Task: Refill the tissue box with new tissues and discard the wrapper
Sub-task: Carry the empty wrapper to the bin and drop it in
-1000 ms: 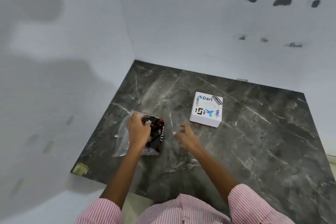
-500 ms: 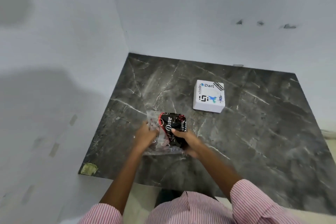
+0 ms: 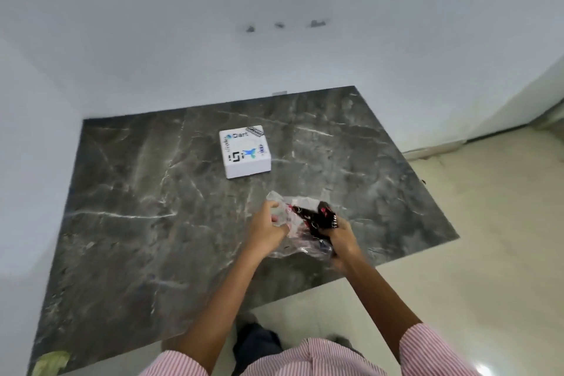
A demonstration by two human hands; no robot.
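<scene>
Both hands, left hand [image 3: 268, 230] and right hand [image 3: 340, 238], now lift the crumpled wrapper [image 3: 300, 224] off the tabletop [image 3: 137, 207], fingers clenched tight; tissue box [image 3: 245, 151] waits beyond the fingers, discarding likely next.

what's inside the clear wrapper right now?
A dark red-and-black printed pack shows through the clear wrapper, crumpled between the left hand and right hand. Any tissues are covered by the print and the hands; none can be seen.
</scene>
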